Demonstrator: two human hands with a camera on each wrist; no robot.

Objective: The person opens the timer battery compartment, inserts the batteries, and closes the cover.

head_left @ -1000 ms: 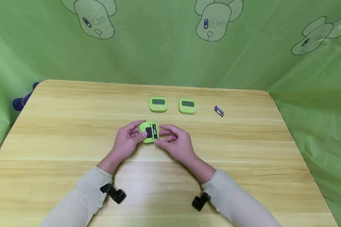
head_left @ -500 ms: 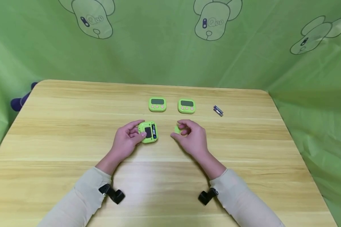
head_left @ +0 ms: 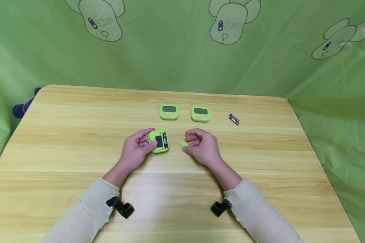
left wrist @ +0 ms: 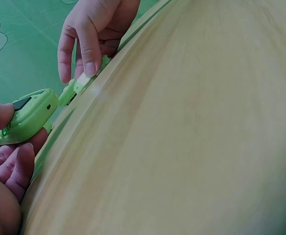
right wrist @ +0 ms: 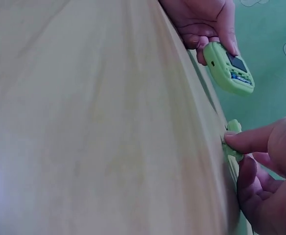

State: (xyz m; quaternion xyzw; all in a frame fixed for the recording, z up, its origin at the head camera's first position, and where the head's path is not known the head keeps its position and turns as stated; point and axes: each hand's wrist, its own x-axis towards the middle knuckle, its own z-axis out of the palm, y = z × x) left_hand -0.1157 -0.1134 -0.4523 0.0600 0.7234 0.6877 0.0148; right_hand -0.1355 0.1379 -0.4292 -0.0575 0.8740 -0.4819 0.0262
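My left hand (head_left: 135, 148) grips a light green digital timer (head_left: 160, 141) by its left side, back facing up, thumb on the dark square panel. Along the timer's right side the battery slot is uncovered, and a dark battery (head_left: 165, 140) lies in it. A short gap to the right, my right hand (head_left: 204, 148) pinches a small green battery cover (head_left: 183, 143) between thumb and fingers. In the right wrist view the cover (right wrist: 235, 126) sticks out past the thumb, apart from the timer (right wrist: 228, 68). Low over the table, the cover (left wrist: 82, 82) also shows in the left wrist view.
Two more green timers, one on the left (head_left: 169, 112) and one on the right (head_left: 200, 114), lie screen up behind the hands. A pair of loose batteries (head_left: 234, 119) lies farther right. Green curtain (head_left: 176, 60) hangs behind the wooden table (head_left: 170, 209).
My right hand has moved away from the timer's edge to the right, with the cover in its fingers. Since half a second ago the cover has turned and points left. The left hand stays put.
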